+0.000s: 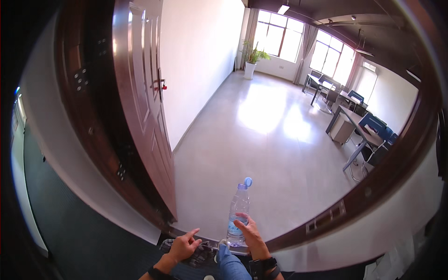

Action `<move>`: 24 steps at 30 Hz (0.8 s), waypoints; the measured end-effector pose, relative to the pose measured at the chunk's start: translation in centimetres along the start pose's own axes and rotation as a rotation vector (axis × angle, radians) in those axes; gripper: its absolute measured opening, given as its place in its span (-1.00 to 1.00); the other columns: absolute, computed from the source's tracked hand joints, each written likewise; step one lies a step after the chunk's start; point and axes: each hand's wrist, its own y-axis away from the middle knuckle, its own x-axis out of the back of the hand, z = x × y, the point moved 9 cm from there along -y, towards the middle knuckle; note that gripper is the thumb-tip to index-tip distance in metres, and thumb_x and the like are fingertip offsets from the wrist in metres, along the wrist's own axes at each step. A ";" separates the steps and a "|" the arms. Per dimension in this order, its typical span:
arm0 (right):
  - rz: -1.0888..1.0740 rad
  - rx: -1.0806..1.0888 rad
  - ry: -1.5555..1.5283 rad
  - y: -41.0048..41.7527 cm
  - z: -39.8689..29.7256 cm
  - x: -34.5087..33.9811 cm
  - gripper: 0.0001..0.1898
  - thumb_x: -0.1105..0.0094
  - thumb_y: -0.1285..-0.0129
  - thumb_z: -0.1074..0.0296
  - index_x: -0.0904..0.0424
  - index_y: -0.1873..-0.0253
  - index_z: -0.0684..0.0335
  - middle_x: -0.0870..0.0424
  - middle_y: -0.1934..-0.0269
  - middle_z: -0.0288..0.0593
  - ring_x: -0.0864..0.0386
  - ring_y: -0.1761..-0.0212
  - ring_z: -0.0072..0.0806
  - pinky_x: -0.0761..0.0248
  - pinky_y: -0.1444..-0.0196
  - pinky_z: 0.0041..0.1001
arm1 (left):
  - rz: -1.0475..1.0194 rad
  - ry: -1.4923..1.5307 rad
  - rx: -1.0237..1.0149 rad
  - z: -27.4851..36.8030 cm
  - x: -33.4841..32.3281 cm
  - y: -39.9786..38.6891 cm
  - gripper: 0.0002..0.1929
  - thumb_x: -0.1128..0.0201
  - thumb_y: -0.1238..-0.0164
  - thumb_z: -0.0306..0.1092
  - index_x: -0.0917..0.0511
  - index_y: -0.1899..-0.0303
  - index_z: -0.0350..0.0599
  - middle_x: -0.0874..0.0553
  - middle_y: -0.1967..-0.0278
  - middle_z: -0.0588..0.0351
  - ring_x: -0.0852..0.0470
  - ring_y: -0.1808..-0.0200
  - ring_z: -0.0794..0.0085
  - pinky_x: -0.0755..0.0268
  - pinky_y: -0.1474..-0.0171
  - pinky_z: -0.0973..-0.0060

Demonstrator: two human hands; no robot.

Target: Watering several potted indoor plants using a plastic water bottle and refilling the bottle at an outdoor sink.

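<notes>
My right hand is wrapped around the lower half of a clear plastic bottle, which stands nearly upright in the grip. A label with writing covers part of the bottle's lower half, and liquid seems to sit low inside. Its mouth is uncovered; the light blue cap sits at the right of the neck, tilted up on edge. To the left, my left hand holds nothing, with the index finger stretched out and apart from the others. Dark checked fabric shows behind that hand; whether they touch I cannot tell.
A brown panelled door stands swung inward at left, within a dark door frame. Beyond lies a pale shiny floor. Desks with chairs line the right side. A potted plant stands in the far corner. My jeans-clad leg shows below.
</notes>
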 end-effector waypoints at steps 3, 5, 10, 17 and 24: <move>-0.036 -0.018 -0.046 -2.1 -0.5 -0.4 -0.45 -0.31 0.04 0.21 -0.33 -0.03 0.32 -0.48 0.22 -0.14 -0.47 0.23 -0.49 -0.38 0.23 -0.52 | 0.053 -0.067 0.043 -1.2 0.5 -1.0 -0.60 -0.22 -0.06 -0.22 -0.45 0.02 -0.08 -0.55 0.60 0.00 -0.54 0.57 0.22 -0.38 0.45 0.39; -0.061 -0.023 -0.063 -2.9 -0.9 -1.5 -0.45 -0.30 0.04 0.20 -0.33 -0.03 0.31 -0.48 0.21 -0.14 -0.47 0.22 -0.49 -0.38 0.22 -0.52 | 0.106 -0.114 0.076 -1.1 3.1 -1.8 -0.65 -0.22 -0.06 -0.23 -0.50 0.09 -0.10 -0.56 0.60 0.00 -0.54 0.56 0.23 -0.39 0.44 0.41; -0.137 0.011 -0.164 -5.2 -2.0 -1.1 -0.49 -0.18 -0.07 0.17 -0.29 -0.06 0.31 -0.44 0.22 -0.15 -0.45 0.23 -0.48 -0.40 0.21 -0.47 | 0.164 -0.176 0.138 -1.7 4.6 -2.2 -0.65 -0.26 -0.01 -0.29 -0.51 0.11 -0.13 -0.57 0.59 -0.01 -0.56 0.54 0.26 -0.42 0.42 0.41; 0.020 0.080 -0.321 -13.8 -2.2 -1.2 -0.48 -0.19 -0.07 0.17 -0.27 -0.06 0.33 -0.45 0.21 -0.14 -0.46 0.21 -0.46 -0.40 0.19 -0.45 | 0.173 -0.235 0.077 -5.1 10.9 -11.2 -0.70 -0.25 -0.01 -0.32 -0.54 0.16 -0.13 -0.59 0.58 0.00 -0.57 0.54 0.30 -0.43 0.40 0.44; 0.321 0.105 -0.339 -10.3 -4.7 6.9 -0.46 -0.27 -0.01 0.17 -0.31 -0.04 0.31 -0.47 0.23 -0.17 -0.46 0.22 -0.47 -0.36 0.17 -0.48 | 0.183 0.141 0.059 -6.7 9.6 -18.1 -0.79 -0.19 -0.11 -0.40 -0.55 0.21 -0.25 -0.60 0.47 0.14 -0.51 0.45 0.56 -0.40 0.34 0.60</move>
